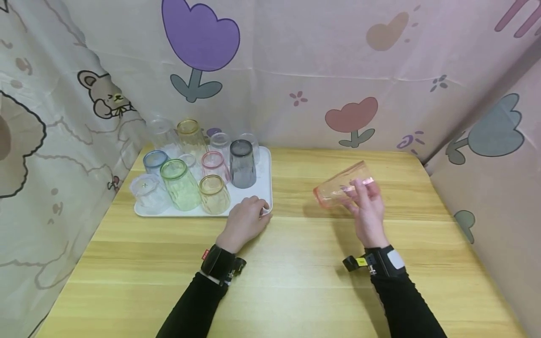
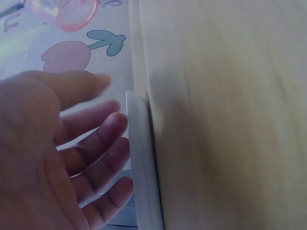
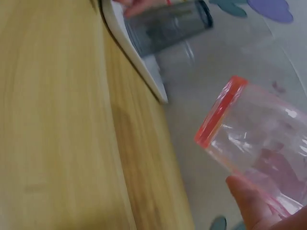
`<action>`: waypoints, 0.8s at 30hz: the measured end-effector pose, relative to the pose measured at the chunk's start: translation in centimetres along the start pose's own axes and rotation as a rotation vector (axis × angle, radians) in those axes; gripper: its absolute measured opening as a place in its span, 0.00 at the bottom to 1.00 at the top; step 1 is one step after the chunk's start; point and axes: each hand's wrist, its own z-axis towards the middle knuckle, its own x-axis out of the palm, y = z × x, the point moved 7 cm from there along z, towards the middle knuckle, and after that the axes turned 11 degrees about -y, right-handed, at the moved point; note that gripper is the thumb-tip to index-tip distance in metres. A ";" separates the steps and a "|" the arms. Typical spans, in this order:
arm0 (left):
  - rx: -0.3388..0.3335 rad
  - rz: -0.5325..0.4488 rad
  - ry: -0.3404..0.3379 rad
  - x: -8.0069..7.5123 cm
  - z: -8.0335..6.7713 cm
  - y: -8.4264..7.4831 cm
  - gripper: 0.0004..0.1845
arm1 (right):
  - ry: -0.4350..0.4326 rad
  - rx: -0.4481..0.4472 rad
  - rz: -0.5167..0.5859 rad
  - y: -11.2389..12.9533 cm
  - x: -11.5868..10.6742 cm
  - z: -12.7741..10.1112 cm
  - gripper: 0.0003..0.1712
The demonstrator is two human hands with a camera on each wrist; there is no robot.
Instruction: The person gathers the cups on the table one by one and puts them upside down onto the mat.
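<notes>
My right hand (image 1: 368, 213) grips a pink drinking glass (image 1: 338, 188) between thumb and fingers, above the right half of the table. The glass is tilted, with its thick reddish base (image 3: 222, 111) toward the tray and its mouth up to the right. At the front right corner of the white tray (image 1: 264, 180) is my left hand (image 1: 246, 220). Its fingers are loosely bent, the fingertips right at the tray's rim (image 2: 144, 163). Close beyond that hand, a dark grey glass (image 1: 243, 164) stands on the tray.
Several glasses crowd the tray, among them a green glass (image 1: 181, 185), a small amber glass (image 1: 214, 195), a pink-rimmed glass (image 1: 215, 166) and a blue-rimmed glass (image 1: 155, 161). A patterned curtain (image 1: 287, 117) hangs behind the wooden table (image 1: 287, 277) and along both sides.
</notes>
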 end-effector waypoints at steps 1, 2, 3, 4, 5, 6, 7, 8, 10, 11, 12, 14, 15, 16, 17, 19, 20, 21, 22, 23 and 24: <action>-0.009 0.000 0.009 0.0 0.0 0.1 0.11 | 0.012 0.001 -0.007 -0.3 0.6 -0.2 0.10; -0.018 0.000 0.016 0.1 0.0 0.1 0.14 | 0.029 0.002 -0.011 -0.5 1.2 -0.5 0.10; -0.025 -0.002 0.022 0.1 0.0 0.1 0.16 | 0.044 -0.001 -0.013 -0.8 1.7 -0.7 0.10; -0.031 -0.005 0.029 0.2 0.0 0.2 0.18 | 0.057 -0.002 -0.011 -1.0 2.3 -0.9 0.10; -0.037 -0.011 0.036 0.2 0.0 0.2 0.21 | 0.070 0.002 -0.004 -1.3 2.8 -1.1 0.10; -0.042 -0.021 0.039 0.2 -0.1 0.1 0.23 | 0.084 0.002 -0.002 -1.5 3.2 -1.4 0.11; -0.044 -0.036 0.038 0.2 -0.1 0.1 0.25 | 0.098 0.001 -0.004 -1.7 3.7 -1.6 0.11; -0.040 -0.055 0.027 0.0 -0.1 0.0 0.27 | 0.114 0.002 -0.005 -2.0 4.1 -1.8 0.12; -0.029 -0.099 0.000 -0.3 0.0 -0.3 0.32 | 0.144 0.009 -0.013 -2.5 4.9 -2.3 0.14; -0.018 -0.122 -0.021 -0.6 0.0 -0.5 0.34 | 0.158 0.014 -0.019 -2.7 5.2 -2.5 0.15; -0.007 -0.142 -0.043 -0.9 0.1 -0.7 0.36 | 0.168 0.018 -0.025 -3.0 5.6 -2.7 0.16; 0.018 -0.177 -0.087 -1.4 0.1 -1.1 0.41 | 0.192 0.029 -0.033 -3.5 6.3 -3.1 0.18; 0.031 -0.194 -0.106 -1.7 0.2 -1.3 0.43 | 0.202 0.035 -0.033 -3.7 6.6 -3.3 0.19; 0.046 -0.207 -0.122 -1.8 0.2 -1.5 0.45 | 0.212 0.042 -0.030 -3.9 6.9 -3.5 0.20; 0.061 -0.218 -0.136 -2.0 0.2 -1.7 0.47 | 0.227 0.045 -0.030 -4.1 7.3 -3.7 0.21; 0.095 -0.245 -0.166 -2.3 0.2 -2.1 0.51 | 0.260 0.044 -0.026 -4.4 8.0 -4.1 0.21; 0.113 -0.255 -0.181 -2.5 0.2 -2.3 0.52 | 0.270 0.046 -0.022 -4.5 8.3 -4.3 0.21; 0.129 -0.265 -0.194 -2.6 0.2 -2.5 0.52 | 0.277 0.050 -0.020 -4.7 8.5 -4.5 0.21; 0.144 -0.274 -0.208 -2.7 0.2 -2.6 0.53 | 0.287 0.051 -0.022 -4.9 8.8 -4.8 0.22; 0.161 -0.283 -0.225 -2.8 0.2 -2.8 0.53 | 0.298 0.056 -0.027 -5.0 9.0 -5.0 0.23; 0.180 -0.295 -0.245 -3.0 0.1 -2.9 0.53 | 0.300 0.066 -0.029 -5.2 9.2 -5.2 0.25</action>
